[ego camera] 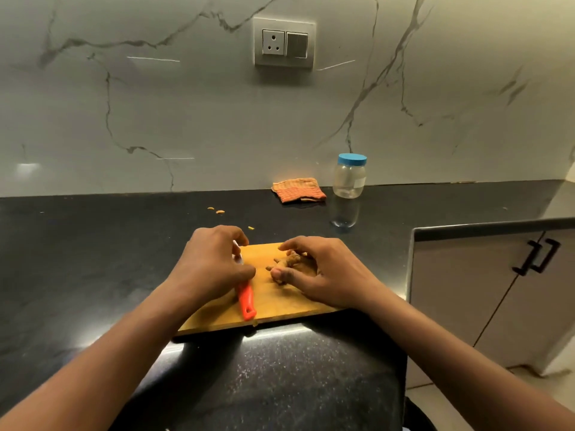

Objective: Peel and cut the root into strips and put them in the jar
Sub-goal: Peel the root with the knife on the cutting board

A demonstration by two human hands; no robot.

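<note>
- Centrally placed on the cutting board (pixel 280 303), itself on the dark worktop (pixel 93 244): root (pixel 292 262), knobbly and branched, apparently unpeeled.
- Right hand (pixel 320 269): arched over the root, fingertips and thumb pinching it against the board.
- Left hand (pixel 214 262): curled round the upper end of the orange-handled tool (pixel 246 301); blade mostly hidden, type uncertain.
- Handling, as judged: light, stiff and irregular, prone to rolling; best pinned by the thickest lobe, fingertips kept clear of the edge.
- Behind and to the right, well apart: jar (pixel 349 178), blue lid (pixel 352 159) on; folded cloth (pixel 298 189) just beside it; peel scraps (pixel 217 210) farther left.
</note>
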